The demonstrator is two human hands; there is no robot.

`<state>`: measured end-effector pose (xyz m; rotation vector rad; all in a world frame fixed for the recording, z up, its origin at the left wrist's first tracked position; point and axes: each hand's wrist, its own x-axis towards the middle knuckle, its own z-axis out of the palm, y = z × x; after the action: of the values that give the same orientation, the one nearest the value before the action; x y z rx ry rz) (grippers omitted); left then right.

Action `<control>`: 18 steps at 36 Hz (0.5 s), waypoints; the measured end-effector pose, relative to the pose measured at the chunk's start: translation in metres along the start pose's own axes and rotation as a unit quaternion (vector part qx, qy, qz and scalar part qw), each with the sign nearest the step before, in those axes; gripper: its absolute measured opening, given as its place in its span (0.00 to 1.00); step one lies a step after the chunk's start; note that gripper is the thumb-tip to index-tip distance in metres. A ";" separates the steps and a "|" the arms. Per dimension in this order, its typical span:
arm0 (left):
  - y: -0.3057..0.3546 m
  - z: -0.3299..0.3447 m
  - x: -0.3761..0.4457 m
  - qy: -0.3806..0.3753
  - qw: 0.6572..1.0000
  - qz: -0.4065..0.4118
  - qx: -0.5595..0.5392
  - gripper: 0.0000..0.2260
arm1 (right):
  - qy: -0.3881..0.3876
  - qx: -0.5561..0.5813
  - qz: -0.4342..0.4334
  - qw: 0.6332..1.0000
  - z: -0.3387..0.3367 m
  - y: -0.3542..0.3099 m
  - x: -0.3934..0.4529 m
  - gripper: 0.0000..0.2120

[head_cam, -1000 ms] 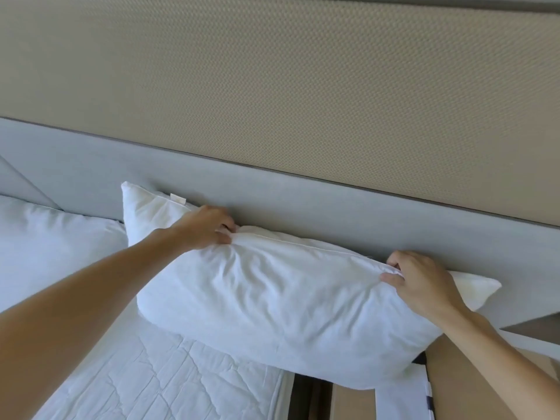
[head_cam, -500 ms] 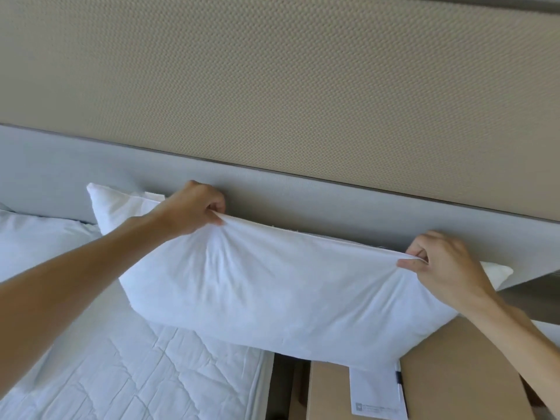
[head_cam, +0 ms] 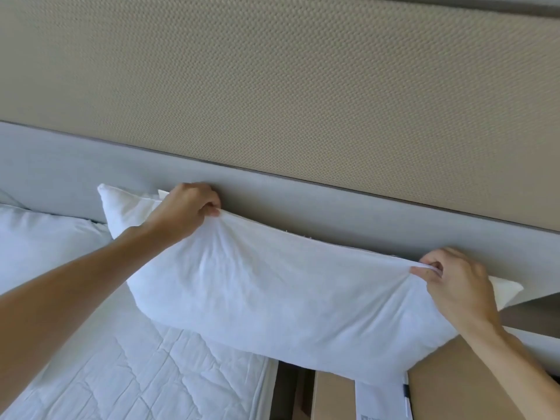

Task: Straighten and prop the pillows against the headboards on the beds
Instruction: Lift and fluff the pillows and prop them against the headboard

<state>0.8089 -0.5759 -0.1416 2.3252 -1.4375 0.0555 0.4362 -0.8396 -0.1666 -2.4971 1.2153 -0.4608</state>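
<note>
Now, left to right:

Second pillow: a plump white pillow (head_cam: 39, 237) lies at the far left against the grey upholstered headboard (head_cam: 303, 213), apart from both hands.

Left hand: the left hand (head_cam: 185, 212) pinches a fold of cloth at the upper edge of the long white fabric pillow (head_cam: 272, 286), fingers curled and thumb pressed together on the bunched cover, near its left end and just in front of the headboard.

Pillow position: it stands on its long edge, its back against the headboard, its underside on the white quilted mattress (head_cam: 136, 374) at left and overhanging the tan wooden bedside table (head_cam: 454, 380) at right.

Long axis: it runs along the headboard and slopes down to the right, so the left corner sits higher than the right.

Right hand: the right hand (head_cam: 454, 286) pinches the upper edge near the right corner, thumb and forefinger clamped on a tuft of cloth, the other fingers curled behind.

Hand nearer: neither, I judge; each holds its own end, the pillow hanging below and between the fingers.

Coming move: probably a shift leftward onto the mattress, levelling the top edge.

Paper: a white printed sheet (head_cam: 378, 401) lies on the table under the pillow's right end.
</note>
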 end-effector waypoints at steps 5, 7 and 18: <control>-0.007 0.000 -0.001 -0.010 1.000 0.001 -0.012 0.05 | -0.006 -0.012 0.006 1.000 0.002 -0.006 0.004 0.08; -0.014 0.002 -0.002 -0.039 0.999 -0.005 -0.005 0.05 | -0.025 -0.022 0.000 0.999 0.006 -0.008 0.005 0.09; -0.046 -0.017 0.000 -0.181 0.981 -0.022 0.069 0.06 | -0.130 0.097 -0.132 0.978 0.031 -0.045 0.011 0.13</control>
<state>0.8512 -0.5521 -0.1408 2.5784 -1.5923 -0.3057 0.4868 -0.8171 -0.1735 -2.4625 0.7106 -0.2865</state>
